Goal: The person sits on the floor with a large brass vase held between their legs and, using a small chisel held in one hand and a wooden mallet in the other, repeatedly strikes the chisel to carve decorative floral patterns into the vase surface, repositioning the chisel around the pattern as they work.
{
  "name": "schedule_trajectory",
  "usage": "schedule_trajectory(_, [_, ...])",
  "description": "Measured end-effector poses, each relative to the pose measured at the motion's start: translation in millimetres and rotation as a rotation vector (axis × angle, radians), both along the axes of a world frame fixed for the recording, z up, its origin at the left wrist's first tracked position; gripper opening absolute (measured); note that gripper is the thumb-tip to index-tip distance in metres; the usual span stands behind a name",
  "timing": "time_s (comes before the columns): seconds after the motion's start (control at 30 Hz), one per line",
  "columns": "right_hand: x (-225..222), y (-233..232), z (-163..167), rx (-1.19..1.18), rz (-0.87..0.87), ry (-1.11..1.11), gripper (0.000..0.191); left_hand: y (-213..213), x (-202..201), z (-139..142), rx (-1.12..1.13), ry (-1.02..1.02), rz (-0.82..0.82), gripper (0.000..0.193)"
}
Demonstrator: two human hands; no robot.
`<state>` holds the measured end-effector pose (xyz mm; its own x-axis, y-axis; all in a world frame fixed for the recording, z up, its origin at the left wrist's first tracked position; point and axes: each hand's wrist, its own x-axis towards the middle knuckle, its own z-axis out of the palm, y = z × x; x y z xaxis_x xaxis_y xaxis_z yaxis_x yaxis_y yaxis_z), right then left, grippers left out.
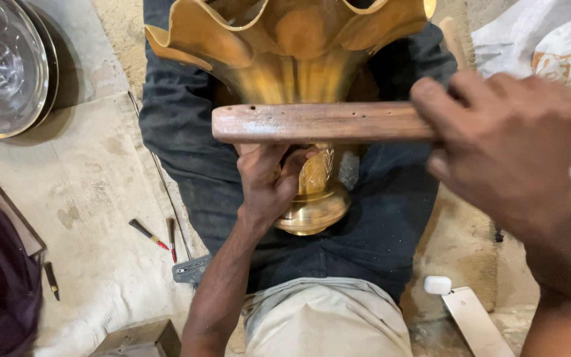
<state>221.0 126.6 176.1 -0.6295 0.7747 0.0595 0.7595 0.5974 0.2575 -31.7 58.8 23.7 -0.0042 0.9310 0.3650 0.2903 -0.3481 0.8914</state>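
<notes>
The left hand's fingers (279,173) are curling tightly around the narrow engraved stem of a brass vase (285,66), which is lying across the person's lap with its fluted mouth pointing away. The right hand (507,149) is gripping a flat wooden stick (318,123) crosswise just above the stem. Small chisels (148,234) are lying on the floor nearby, beside stacked steel plates (8,66).

Vase (299,79) on the lap, between the legs; wooden bar (318,122) across its front. Metal plates (4,66) far left. Small tools (147,233) on the floor (87,198), left. Phone (474,320) lower right.
</notes>
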Motion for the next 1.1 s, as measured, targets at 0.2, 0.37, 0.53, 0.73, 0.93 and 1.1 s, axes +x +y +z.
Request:
schedule_trajectory(0.2, [7.2,0.5,-7.4,-0.135,-0.027,0.209,0.046,5.7,-0.1,15.5,0.032,0.0,-0.018,0.019])
schedule_trajectory(0.37, [8.2,-0.4,-9.4,-0.217,-0.037,0.275,0.033,7.3,0.0,19.2,0.061,0.062,-0.005,0.021])
schedule_trajectory(0.53, [6.3,-3.7,-15.0,-0.131,-0.063,0.131,0.027,5.0,-1.6,11.5,-0.018,0.087,-0.001,0.013])
schedule_trajectory(0.73, [17.1,6.6,-35.2,-0.216,-0.047,0.436,0.029,-5.6,-6.1,3.7,-0.113,-0.372,0.082,0.034])
schedule_trajectory(0.93, [9.8,43.1,-95.0,-0.59,-0.311,1.425,0.052,-53.8,0.9,1.1,-0.296,-0.543,0.408,0.054])
schedule_trajectory(1.1, [14.8,52.2,-116.7,-0.644,-0.319,1.691,0.053,-66.8,18.6,-18.5,-0.206,-0.51,0.466,0.05])
